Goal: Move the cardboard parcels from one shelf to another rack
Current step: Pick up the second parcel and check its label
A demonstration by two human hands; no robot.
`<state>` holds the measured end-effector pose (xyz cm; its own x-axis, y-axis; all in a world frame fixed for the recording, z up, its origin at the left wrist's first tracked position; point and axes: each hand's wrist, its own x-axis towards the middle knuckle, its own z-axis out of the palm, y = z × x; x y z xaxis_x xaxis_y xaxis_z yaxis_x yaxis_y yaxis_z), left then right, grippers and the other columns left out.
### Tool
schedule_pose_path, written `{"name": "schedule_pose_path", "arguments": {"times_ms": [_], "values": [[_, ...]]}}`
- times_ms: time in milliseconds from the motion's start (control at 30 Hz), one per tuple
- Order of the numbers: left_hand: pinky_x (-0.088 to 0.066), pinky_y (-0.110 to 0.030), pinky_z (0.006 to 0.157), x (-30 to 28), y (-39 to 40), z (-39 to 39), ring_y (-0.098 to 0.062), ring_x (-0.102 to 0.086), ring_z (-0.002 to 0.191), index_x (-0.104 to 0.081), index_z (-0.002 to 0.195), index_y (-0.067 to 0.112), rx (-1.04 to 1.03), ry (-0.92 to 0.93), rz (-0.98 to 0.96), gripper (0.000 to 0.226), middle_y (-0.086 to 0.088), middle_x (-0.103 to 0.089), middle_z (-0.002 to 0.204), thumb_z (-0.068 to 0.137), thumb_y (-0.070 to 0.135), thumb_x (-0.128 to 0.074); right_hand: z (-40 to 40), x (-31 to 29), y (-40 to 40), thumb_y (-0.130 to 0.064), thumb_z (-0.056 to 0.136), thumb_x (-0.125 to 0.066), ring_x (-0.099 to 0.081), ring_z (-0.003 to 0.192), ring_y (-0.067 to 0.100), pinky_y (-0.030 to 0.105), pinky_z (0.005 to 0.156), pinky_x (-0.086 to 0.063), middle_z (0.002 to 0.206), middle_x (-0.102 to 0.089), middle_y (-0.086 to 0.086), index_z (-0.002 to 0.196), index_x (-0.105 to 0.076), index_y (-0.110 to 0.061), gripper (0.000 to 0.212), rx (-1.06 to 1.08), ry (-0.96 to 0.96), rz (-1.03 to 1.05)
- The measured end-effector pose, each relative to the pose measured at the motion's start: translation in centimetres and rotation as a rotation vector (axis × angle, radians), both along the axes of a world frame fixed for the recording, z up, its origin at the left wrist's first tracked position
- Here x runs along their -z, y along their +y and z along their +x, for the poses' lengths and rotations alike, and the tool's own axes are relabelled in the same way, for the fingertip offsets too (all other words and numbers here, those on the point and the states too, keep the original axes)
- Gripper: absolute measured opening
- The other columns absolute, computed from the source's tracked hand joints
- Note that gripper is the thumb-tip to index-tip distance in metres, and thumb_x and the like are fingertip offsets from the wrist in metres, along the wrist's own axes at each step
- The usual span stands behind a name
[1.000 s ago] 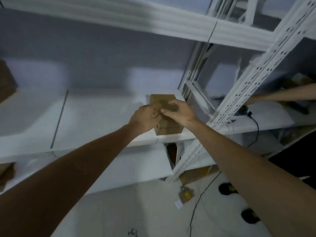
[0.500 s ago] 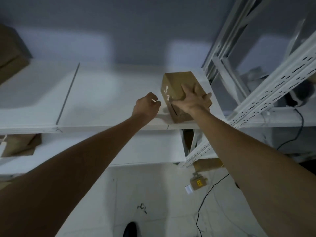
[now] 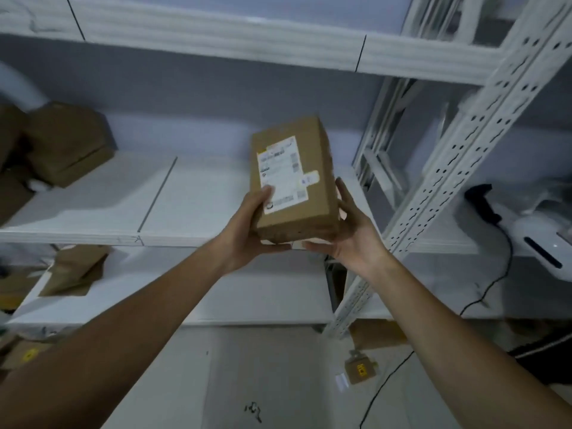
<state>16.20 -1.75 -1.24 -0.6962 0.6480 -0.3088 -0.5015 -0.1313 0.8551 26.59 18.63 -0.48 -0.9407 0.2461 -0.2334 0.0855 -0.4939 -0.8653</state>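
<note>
Above the middle shelf [image 3: 192, 209], near its front edge: one cardboard parcel [image 3: 312, 178], lifted clear, white shipping label [image 3: 283, 173] facing the camera. Left hand [image 3: 247, 230] clasps its lower left side, thumb on the label; right hand [image 3: 353, 233] cradles its lower right corner, fingers spread. Further brown parcels [image 3: 65, 140] stacked at the shelf's far left. Perforated white upright [image 3: 458, 144] at right.

A black cable [image 3: 483, 297] trails down the right of the frame beside a white device [image 3: 540, 239]. On the floor [image 3: 278, 382], lower right, lies a small brown tag [image 3: 360, 370] with a yellow mark.
</note>
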Motion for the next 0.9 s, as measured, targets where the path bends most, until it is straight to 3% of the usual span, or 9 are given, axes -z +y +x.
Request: {"name": "schedule_pose_path", "arguments": {"times_ms": [67, 200, 367, 500, 600, 733, 800, 900], "values": [[-0.060, -0.065, 0.096, -1.9, -0.8, 1.5, -0.035, -0.070, 0.128, -0.049, 0.150, 0.039, -0.064, 0.092, 0.022, 0.059, -0.002, -0.073, 0.141, 0.096, 0.049, -0.069, 1.1, -1.5, -1.2, -0.044, 0.111, -0.054, -0.083, 0.115, 0.026, 0.056, 0.089, -0.069, 0.141, -0.079, -0.002, 0.154, -0.055, -0.055, 0.044, 0.070, 0.006, 0.265], [-0.062, -0.062, 0.096, -6.3, -2.8, 3.6, -0.029, -0.073, 0.124, -0.045, 0.151, 0.044, -0.155, 0.290, 0.031, 0.056, 0.004, -0.074, 0.138, 0.099, 0.043, -0.068, 2.0, -5.1, -4.0, -0.056, 0.111, -0.043, -0.066, 0.142, 0.020, 0.055, 0.114, -0.056, 0.150, -0.072, -0.011, 0.155, -0.057, -0.050, 0.046, 0.117, 0.197, 0.469], [-0.066, -0.053, 0.090, -11.2, -5.8, 4.4, -0.024, -0.076, 0.118, -0.041, 0.156, 0.042, -0.263, 0.461, 0.033, 0.060, 0.006, -0.074, 0.136, 0.102, 0.040, -0.066, 1.8, -9.6, -7.9, -0.065, 0.099, -0.053, -0.063, 0.146, 0.023, 0.054, 0.118, -0.053, 0.160, -0.064, 0.001, 0.166, -0.045, -0.032, 0.075, 0.150, 0.427, 0.536], [-0.067, -0.049, 0.086, -14.9, -9.1, 3.3, -0.023, -0.076, 0.118, -0.042, 0.155, 0.044, -0.318, 0.568, 0.026, 0.059, 0.009, -0.075, 0.132, 0.101, 0.041, -0.066, -0.2, -12.8, -11.3, -0.058, 0.103, -0.052, -0.064, 0.144, 0.016, 0.053, 0.123, -0.051, 0.160, -0.063, -0.003, 0.152, -0.050, -0.047, 0.050, 0.124, 0.534, 0.563], [-0.066, -0.054, 0.089, -17.2, -11.9, 1.9, -0.021, -0.076, 0.118, -0.044, 0.154, 0.044, -0.354, 0.634, 0.034, 0.058, 0.010, -0.074, 0.134, 0.101, 0.042, -0.067, -2.0, -14.6, -13.8, -0.074, 0.094, -0.061, -0.054, 0.153, 0.016, 0.053, 0.126, -0.046, 0.170, -0.050, -0.006, 0.155, -0.041, -0.054, 0.068, 0.131, 0.597, 0.573], [-0.066, -0.055, 0.091, -19.9, -15.3, -0.5, -0.022, -0.074, 0.122, -0.035, 0.159, 0.050, -0.389, 0.728, 0.019, 0.064, 0.010, -0.067, 0.145, 0.102, 0.043, -0.064, -5.8, -16.6, -17.0, -0.059, 0.102, -0.049, -0.045, 0.160, 0.015, 0.057, 0.129, -0.041, 0.175, -0.043, -0.010, 0.167, -0.034, -0.043, 0.069, 0.145, 0.699, 0.626], [-0.065, -0.056, 0.093, -21.2, -17.5, -2.4, -0.024, -0.072, 0.123, -0.031, 0.161, 0.051, -0.428, 0.755, 0.022, 0.065, 0.009, -0.064, 0.149, 0.104, 0.041, -0.062, -8.5, -18.1, -19.3, -0.060, 0.102, -0.046, -0.043, 0.162, 0.017, 0.059, 0.130, -0.038, 0.176, -0.043, -0.009, 0.171, -0.032, -0.037, 0.074, 0.154, 0.723, 0.625], [-0.067, -0.042, 0.088, -22.9, -21.2, -5.9, -0.024, -0.069, 0.126, -0.027, 0.161, 0.049, -0.455, 0.839, 0.023, 0.064, 0.008, -0.060, 0.151, 0.106, 0.036, -0.058, -12.8, -20.6, -23.6, -0.062, 0.099, -0.047, -0.046, 0.160, 0.018, 0.060, 0.130, -0.038, 0.174, -0.046, -0.006, 0.169, -0.035, -0.038, 0.075, 0.166, 0.747, 0.594]]}}
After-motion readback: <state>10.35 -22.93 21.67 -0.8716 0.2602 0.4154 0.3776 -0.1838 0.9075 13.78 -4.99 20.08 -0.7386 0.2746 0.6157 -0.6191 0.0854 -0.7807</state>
